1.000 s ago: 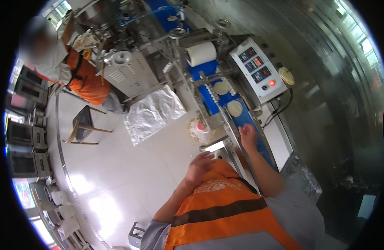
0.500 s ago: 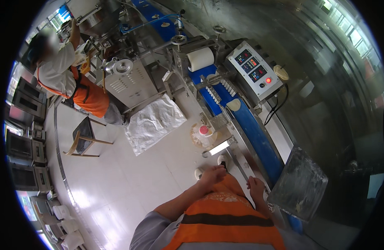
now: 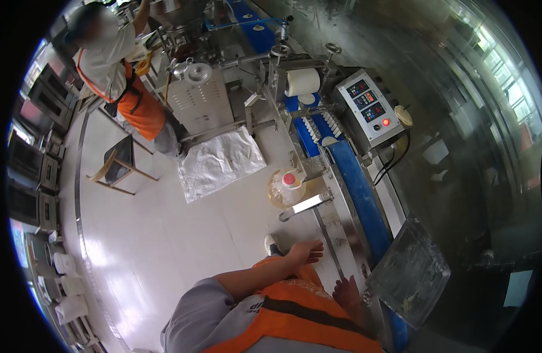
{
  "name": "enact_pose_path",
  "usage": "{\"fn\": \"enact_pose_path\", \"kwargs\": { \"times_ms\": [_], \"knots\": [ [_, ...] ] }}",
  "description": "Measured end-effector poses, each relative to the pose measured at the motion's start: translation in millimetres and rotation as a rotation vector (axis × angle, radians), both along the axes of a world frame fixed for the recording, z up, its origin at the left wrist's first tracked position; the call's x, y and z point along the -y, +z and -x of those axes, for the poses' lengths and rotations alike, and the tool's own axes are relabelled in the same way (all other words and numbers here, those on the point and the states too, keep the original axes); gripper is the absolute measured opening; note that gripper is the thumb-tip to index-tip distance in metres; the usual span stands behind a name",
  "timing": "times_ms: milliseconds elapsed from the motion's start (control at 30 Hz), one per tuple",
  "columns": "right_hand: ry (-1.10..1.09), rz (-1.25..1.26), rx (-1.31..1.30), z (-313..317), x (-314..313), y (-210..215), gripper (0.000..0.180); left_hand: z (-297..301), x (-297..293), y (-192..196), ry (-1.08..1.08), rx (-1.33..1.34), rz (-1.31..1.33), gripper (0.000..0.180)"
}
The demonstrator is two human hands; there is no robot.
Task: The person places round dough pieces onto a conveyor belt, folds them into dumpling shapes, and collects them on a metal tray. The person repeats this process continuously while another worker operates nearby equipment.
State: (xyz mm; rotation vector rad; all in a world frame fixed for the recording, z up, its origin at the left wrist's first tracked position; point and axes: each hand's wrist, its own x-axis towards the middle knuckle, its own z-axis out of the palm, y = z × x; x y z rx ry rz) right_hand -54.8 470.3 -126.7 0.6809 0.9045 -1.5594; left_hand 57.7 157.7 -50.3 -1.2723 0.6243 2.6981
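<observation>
The left hand (image 3: 305,253) hangs free above the floor (image 3: 165,235), fingers loosely spread and holding nothing, just beside the steel frame (image 3: 329,241) of the blue belt (image 3: 359,188). The right hand (image 3: 346,291) rests low by the frame's edge, near a clear tray (image 3: 409,273); its fingers cannot be made out. An oil jug (image 3: 285,188) stands on the floor by the belt. A co-worker (image 3: 115,65) works well apart.

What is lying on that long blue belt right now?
Small pale round pieces sit on the far part of the blue belt. The near stretch looks bare; its end is hidden under a clear tray.
</observation>
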Motion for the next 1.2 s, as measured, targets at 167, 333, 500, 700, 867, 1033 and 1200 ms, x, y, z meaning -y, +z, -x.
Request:
{"fn": "enact_pose_path", "kwargs": {
  "times_ms": [167,333,500,700,867,1033,1200],
  "knots": [
    [-0.46,0.177,-0.074,-32,-12,22,0.046,-12,-43,-12,0.064,0.056,-0.065,0.031],
    [-0.813,-0.15,-0.217,-20,-37,-5,0.04,-42,-81,2,0.061,0.022,-0.057,0.014],
    [-0.813,-0.201,-0.312,-9,-40,-10,0.042,-99,-105,4,0.069,0.021,-0.032,0.039],
    [-0.716,-0.141,-0.344,5,-37,-19,0.045,-150,-113,12,0.129,0.059,-0.033,0.045],
    [-0.663,-0.214,-0.386,34,-21,-28,0.034,-162,-108,23,0.112,0.016,0.012,0.045],
    [-0.581,-0.39,-0.479,40,-28,-27,0.027,-184,-85,21,0.039,-0.025,-0.023,0.042],
    [-0.783,-0.464,-0.657,2,-29,5,0.022,-215,-56,28,0.005,0.006,0.021,0.047]
  ]
}}
